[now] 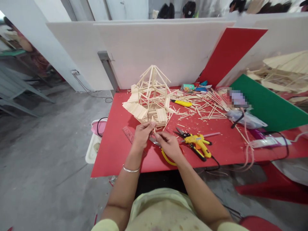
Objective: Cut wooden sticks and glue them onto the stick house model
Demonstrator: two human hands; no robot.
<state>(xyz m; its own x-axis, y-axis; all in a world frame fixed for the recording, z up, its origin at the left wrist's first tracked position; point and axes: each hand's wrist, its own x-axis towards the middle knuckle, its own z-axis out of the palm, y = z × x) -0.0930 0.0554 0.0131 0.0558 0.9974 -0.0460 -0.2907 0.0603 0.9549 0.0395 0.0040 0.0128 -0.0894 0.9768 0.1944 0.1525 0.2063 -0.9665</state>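
Both of my hands are close together over the front of the red tabletop. Between finger and thumb, my left hand [143, 133] pinches a short wooden stick [154, 129]. The fingers of my right hand [169, 146] are closed at the stick's lower end. Just behind them stands a model house frame [153, 93] made of thin wooden sticks, with a pointed roof frame and slatted panels around its base. Scissors with yellow handles [166, 158] lie under my right hand, partly hidden by it. A clear ruler [128, 134] is left of my left wrist.
To the right lie pruning cutters [199, 154] and a yellow glue gun [199, 141] with a cord. Loose sticks [214, 109] and a yellow utility knife [183, 103] are spread behind. A green board [267, 102] leans at right; white panels [163, 54] stand at the back.
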